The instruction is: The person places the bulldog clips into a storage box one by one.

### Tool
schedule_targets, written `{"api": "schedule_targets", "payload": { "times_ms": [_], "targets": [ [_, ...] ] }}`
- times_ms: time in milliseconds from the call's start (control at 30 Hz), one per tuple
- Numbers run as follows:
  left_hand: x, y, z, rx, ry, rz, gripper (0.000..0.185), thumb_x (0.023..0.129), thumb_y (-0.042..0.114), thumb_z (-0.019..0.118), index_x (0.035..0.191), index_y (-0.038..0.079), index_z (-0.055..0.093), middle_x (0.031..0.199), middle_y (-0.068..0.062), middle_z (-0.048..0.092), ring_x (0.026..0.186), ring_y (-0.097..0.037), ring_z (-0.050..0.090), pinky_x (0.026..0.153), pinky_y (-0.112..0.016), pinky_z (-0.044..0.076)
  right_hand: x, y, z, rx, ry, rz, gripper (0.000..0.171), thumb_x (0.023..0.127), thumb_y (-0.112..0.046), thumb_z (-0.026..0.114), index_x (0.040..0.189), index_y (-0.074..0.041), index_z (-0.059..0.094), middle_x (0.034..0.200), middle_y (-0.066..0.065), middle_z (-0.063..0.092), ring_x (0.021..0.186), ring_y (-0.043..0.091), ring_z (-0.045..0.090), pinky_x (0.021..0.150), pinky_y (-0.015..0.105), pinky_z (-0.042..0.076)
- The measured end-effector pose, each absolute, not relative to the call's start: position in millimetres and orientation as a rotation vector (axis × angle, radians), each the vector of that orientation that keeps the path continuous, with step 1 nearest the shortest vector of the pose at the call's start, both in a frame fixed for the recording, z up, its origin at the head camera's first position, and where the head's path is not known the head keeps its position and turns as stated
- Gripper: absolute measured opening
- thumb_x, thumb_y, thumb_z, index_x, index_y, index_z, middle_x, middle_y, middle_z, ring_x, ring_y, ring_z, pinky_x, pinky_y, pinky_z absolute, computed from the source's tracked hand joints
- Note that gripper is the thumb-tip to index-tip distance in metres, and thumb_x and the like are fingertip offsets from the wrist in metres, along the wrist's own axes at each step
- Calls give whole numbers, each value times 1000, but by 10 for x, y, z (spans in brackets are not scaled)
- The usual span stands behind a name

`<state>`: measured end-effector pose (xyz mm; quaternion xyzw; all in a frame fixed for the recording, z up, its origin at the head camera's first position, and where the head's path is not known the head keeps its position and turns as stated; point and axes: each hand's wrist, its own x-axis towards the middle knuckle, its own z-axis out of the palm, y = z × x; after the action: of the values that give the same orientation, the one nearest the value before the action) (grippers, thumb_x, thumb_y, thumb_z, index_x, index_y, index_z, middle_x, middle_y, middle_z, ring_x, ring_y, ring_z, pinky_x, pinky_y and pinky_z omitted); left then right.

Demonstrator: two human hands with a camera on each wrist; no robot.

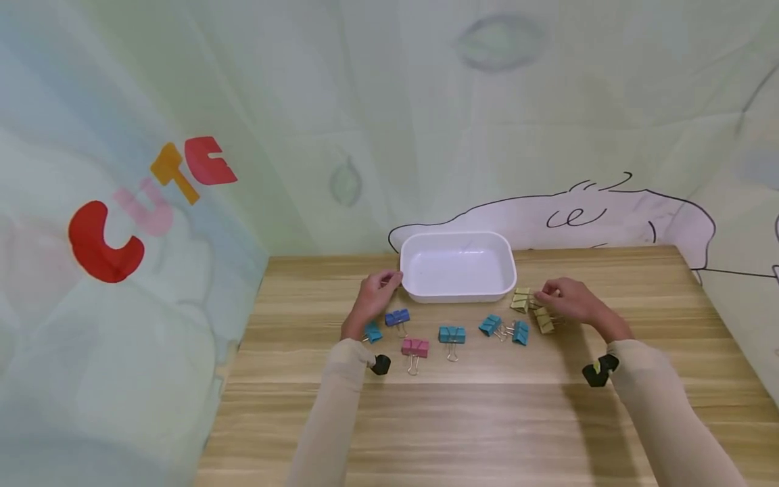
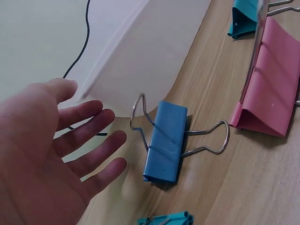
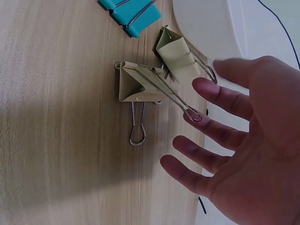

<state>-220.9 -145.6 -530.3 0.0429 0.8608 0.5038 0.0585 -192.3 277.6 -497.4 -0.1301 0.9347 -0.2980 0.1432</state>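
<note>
My left hand (image 1: 377, 292) hovers by the left corner of a white tray (image 1: 426, 292), fingers spread and holding nothing (image 2: 89, 145). A blue binder clip (image 2: 165, 140) lies just in front of it, with a pink clip (image 2: 269, 89) beyond. My right hand (image 1: 567, 299) is open beside two yellow binder clips (image 3: 138, 84) (image 3: 178, 58) right of the tray. Its fingers (image 3: 211, 126) are spread, and one fingertip is at the raised wire handle of the nearer yellow clip. Neither hand grips anything.
Several teal clips (image 1: 452, 334) (image 1: 489, 325) (image 1: 520, 332) (image 1: 373, 332) lie in a loose row on the wooden table (image 1: 475, 419), in front of the tray. A printed cloth backdrop (image 1: 152, 203) rises behind and to the left of the table.
</note>
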Motion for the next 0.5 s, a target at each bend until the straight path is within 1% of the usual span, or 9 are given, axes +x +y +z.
{"api": "schedule_targets", "payload": {
  "times_ms": [133,333,400,500],
  "targets": [
    [-2217,-1440,-5305,116,2624,1546,33,106,29,62,118,0,71,110,-14,71,107,-29,64,96,-44,52,-1944,2777,-5001,-393,2723,-850,29,105,-21,57,94,2,69,92,14,64,83,28,56,67,39,46],
    [-2232,-1433,-5310,112,2617,1564,29,105,25,64,114,-1,71,108,-15,70,105,-29,64,94,-44,53,-1942,2766,-5034,-392,2769,-884,29,104,-19,55,94,3,70,105,25,64,95,37,58,78,52,50],
    [-2234,-1432,-5302,105,2614,1558,29,105,26,64,114,-1,71,109,-14,70,105,-29,64,95,-43,53,-1940,2744,-5015,-375,2777,-901,29,105,-19,55,95,4,69,108,27,63,96,38,57,79,53,49],
    [-2240,-1430,-5286,99,2608,1551,28,105,26,63,114,0,71,109,-14,69,106,-29,63,96,-43,52,-1966,2721,-4957,-376,2808,-899,27,104,-18,56,93,3,69,108,27,63,95,37,57,77,50,48]
  ]
}}
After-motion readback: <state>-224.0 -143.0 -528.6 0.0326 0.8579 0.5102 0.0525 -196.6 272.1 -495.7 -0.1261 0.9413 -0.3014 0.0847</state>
